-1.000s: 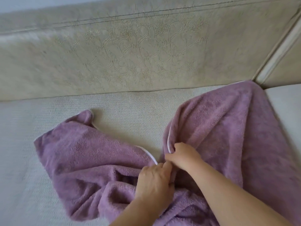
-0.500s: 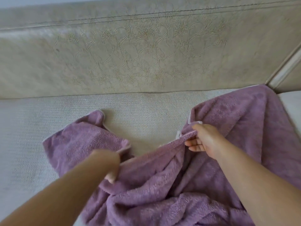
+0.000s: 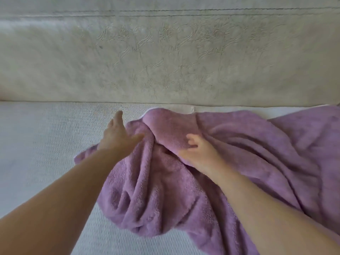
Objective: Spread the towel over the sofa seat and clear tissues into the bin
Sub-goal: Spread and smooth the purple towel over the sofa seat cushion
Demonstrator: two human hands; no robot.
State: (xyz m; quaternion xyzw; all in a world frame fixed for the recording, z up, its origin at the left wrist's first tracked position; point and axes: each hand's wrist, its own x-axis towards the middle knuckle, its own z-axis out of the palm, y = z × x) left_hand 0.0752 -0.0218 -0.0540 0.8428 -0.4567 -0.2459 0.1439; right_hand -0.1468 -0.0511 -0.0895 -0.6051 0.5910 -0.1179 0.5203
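Purple towel (image 3: 239,144) bunched by back edge of seat (image 3: 46,135); left hand (image 3: 117,135) straight-fingered against its fold; right hand (image 3: 200,151) on it, grip blurred, cannot tell.

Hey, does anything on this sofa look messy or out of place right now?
Yes. The purple towel lies bunched in deep folds over the middle and right of the sofa seat instead of spread flat, so the seat's left part is uncovered. No spill shows.
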